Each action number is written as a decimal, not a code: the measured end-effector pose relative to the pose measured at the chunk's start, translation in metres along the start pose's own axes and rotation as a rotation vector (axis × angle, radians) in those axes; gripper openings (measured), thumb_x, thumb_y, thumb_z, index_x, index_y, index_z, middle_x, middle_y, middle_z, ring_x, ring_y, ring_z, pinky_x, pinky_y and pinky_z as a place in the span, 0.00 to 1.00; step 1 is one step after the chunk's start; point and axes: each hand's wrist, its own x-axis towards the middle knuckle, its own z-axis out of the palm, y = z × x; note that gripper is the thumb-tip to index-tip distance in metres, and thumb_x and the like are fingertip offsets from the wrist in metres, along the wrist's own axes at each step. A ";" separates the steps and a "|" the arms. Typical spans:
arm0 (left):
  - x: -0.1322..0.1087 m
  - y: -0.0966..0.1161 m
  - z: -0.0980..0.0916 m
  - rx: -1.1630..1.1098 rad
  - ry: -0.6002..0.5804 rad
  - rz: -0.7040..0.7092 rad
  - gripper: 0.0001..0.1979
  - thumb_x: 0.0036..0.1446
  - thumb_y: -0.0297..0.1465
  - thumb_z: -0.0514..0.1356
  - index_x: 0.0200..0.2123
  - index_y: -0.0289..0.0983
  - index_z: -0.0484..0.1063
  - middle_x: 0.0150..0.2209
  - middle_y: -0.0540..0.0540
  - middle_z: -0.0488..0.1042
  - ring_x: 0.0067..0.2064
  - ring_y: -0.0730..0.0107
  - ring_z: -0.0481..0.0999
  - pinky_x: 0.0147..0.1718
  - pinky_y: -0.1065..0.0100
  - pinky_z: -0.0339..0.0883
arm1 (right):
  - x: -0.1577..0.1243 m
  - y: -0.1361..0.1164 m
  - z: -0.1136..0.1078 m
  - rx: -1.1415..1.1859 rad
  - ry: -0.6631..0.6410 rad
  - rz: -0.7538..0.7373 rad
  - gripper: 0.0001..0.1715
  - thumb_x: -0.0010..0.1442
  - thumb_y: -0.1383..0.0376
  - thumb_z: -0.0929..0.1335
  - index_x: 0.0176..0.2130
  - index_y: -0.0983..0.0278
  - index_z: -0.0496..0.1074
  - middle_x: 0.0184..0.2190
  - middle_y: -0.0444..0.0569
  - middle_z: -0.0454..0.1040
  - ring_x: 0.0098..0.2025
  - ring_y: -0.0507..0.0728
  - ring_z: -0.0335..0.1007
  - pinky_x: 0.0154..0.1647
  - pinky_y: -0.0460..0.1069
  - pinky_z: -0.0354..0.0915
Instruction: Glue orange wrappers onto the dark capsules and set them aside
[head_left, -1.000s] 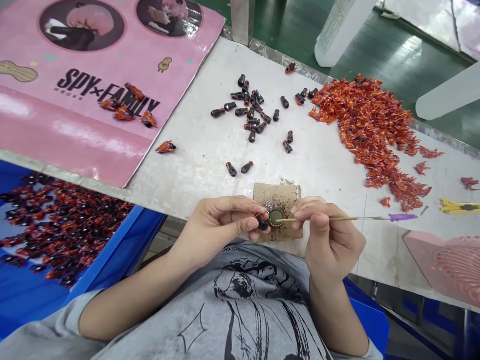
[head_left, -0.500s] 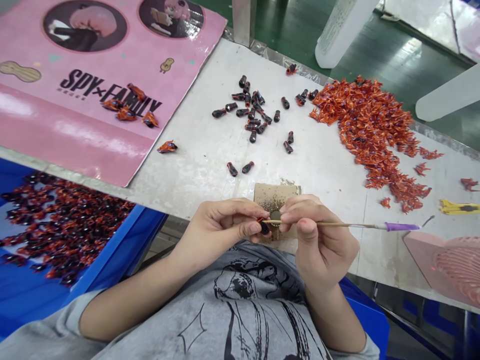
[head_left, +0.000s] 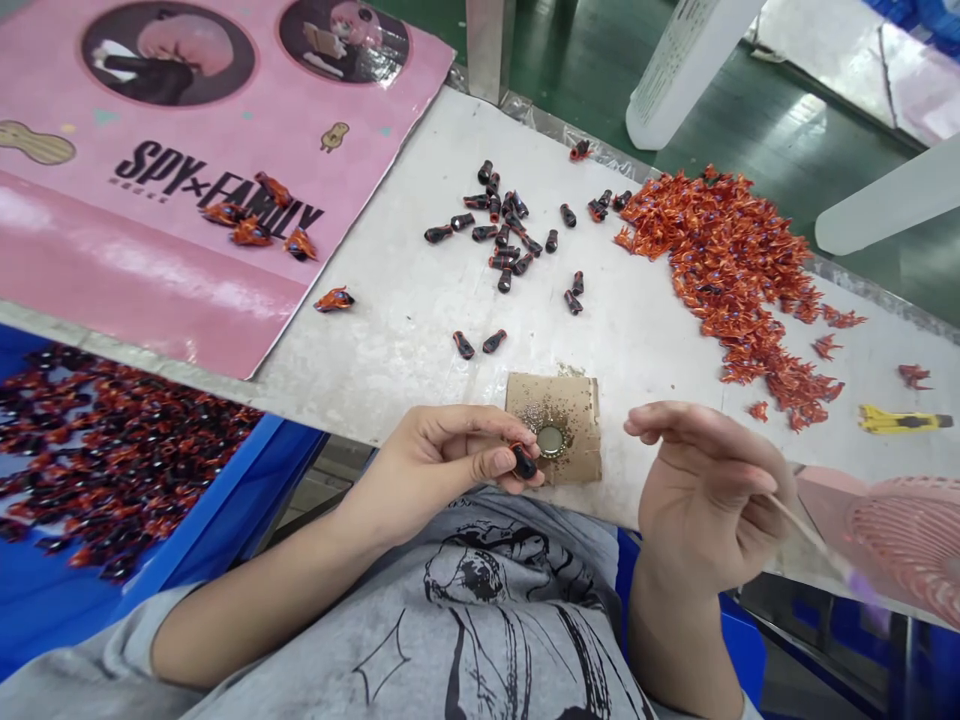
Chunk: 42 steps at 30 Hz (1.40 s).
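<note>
In my left hand point(head_left: 457, 450), pinched between thumb and fingers, is a small black-and-red plastic part point(head_left: 523, 461). My right hand point(head_left: 709, 495) has its fingers stretched to the left, apart from the part. A thin wooden stick point(head_left: 799, 520) with a blurred purple end point(head_left: 862, 580) is tucked at its thumb, pointing down to the right. Just beyond my left fingers lies a piece of cardboard point(head_left: 585, 460), speckled with brown spots. On it sits a small round cap point(head_left: 551, 441). Several like black parts point(head_left: 504, 240) are scattered farther back on the white table.
A large heap of orange spiky pieces point(head_left: 727, 260) lies at the right back. Near it are a yellow tool point(head_left: 904, 420) and a pink fan point(head_left: 907, 530). On the left are a pink printed sheet point(head_left: 225, 320) with several orange-black pieces and a blue bin point(head_left: 217, 500) of parts.
My right hand has moved right, away from the black part, taking the wooden stick with it and swinging it downward. My left hand keeps the part in nearly the same place.
</note>
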 end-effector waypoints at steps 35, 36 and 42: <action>0.009 0.016 0.011 0.076 -0.117 0.232 0.06 0.49 0.25 0.75 0.31 0.41 0.86 0.31 0.46 0.86 0.32 0.68 0.85 0.34 0.72 0.81 | 0.086 0.048 -0.057 -0.836 -0.227 -0.074 0.05 0.58 0.69 0.69 0.33 0.60 0.76 0.31 0.47 0.81 0.34 0.58 0.77 0.38 0.53 0.72; 0.010 0.016 0.013 0.094 -0.129 0.248 0.06 0.50 0.24 0.74 0.32 0.41 0.86 0.32 0.46 0.86 0.33 0.67 0.85 0.34 0.72 0.81 | 0.074 0.038 -0.055 -0.688 -0.187 -0.007 0.03 0.58 0.68 0.71 0.34 0.60 0.76 0.31 0.46 0.81 0.33 0.57 0.77 0.37 0.52 0.72; 0.013 0.010 0.020 0.124 -0.165 0.253 0.11 0.51 0.19 0.71 0.33 0.42 0.86 0.40 0.45 0.87 0.41 0.65 0.87 0.39 0.73 0.82 | 0.013 -0.002 -0.030 0.054 -0.271 0.392 0.03 0.61 0.68 0.74 0.36 0.59 0.77 0.32 0.45 0.79 0.35 0.54 0.77 0.33 0.48 0.71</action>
